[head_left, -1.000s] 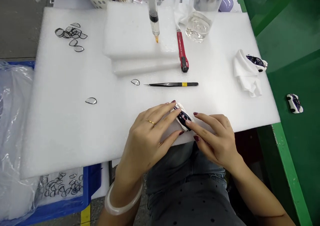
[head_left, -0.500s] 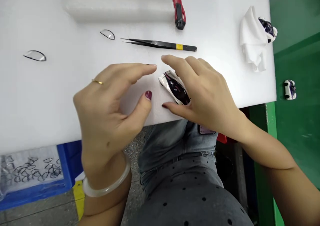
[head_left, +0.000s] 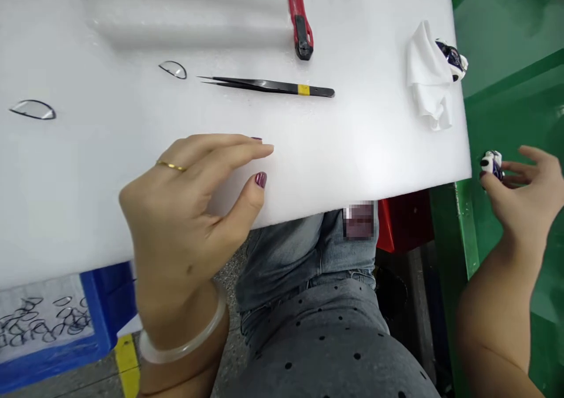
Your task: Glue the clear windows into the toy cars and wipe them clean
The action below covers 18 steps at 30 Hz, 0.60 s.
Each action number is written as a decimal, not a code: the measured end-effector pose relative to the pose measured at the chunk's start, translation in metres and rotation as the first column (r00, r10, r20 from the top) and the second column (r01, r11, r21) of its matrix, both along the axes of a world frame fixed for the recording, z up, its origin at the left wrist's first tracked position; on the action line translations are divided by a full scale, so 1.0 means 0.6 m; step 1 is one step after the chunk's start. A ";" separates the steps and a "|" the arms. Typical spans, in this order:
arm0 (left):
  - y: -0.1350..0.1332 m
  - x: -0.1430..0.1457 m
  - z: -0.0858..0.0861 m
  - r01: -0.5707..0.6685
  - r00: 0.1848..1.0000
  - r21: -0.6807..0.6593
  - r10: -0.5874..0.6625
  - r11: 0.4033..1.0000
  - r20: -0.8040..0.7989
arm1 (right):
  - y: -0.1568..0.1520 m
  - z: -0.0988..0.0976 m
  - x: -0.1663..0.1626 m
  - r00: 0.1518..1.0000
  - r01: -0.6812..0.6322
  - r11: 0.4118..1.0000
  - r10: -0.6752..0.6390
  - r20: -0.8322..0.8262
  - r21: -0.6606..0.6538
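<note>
My left hand hovers over the front of the white foam-like work surface, thumb and fingers apart and nothing between them. Off to the right, my right hand reaches over the green surface, with thumb and fingertips around a small white and dark purple toy car. The fingers partly cover that car, and a second one there could be hidden. Black tweezers with a yellow band lie beyond my left hand. Two clear, dark-rimmed, leaf-shaped pieces, a nearer one and a farther one, rest left of the tweezers.
A red box cutter lies at the back beside a raised white block. Near the right edge, a white cloth partly covers another toy car. Below left, a blue tray holds many dark-rimmed pieces.
My right hand has moved right, from the white surface to the green one. The toy car beneath it before no longer shows on the white surface. My left hand keeps its open pose.
</note>
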<state>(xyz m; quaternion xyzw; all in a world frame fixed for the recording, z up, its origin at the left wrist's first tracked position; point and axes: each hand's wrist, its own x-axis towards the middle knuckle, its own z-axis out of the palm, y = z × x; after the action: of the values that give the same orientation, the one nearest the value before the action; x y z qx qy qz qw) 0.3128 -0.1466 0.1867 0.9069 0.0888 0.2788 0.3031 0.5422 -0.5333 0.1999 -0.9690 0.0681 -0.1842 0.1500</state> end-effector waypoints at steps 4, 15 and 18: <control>-0.003 0.001 0.001 -0.010 0.999 -0.027 0.009 1.000 -0.039 | -0.065 -0.027 0.009 0.980 0.160 0.984 -0.149 -0.131 0.077; -0.007 0.001 0.006 -0.041 0.991 -0.037 0.036 0.998 -0.125 | -0.111 -0.008 0.061 0.946 0.134 0.990 -0.143 -0.292 -0.051; -0.008 0.000 0.006 -0.046 0.990 -0.039 0.041 0.998 -0.133 | -0.115 -0.010 0.068 0.953 0.116 0.984 -0.148 -0.264 -0.132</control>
<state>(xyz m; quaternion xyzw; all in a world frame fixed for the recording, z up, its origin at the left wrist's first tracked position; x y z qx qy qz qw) 0.3131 -0.1514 0.1903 0.9147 0.1342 0.2226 0.3094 0.5832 -0.6022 0.1938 -0.9854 0.1420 -0.0623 0.0707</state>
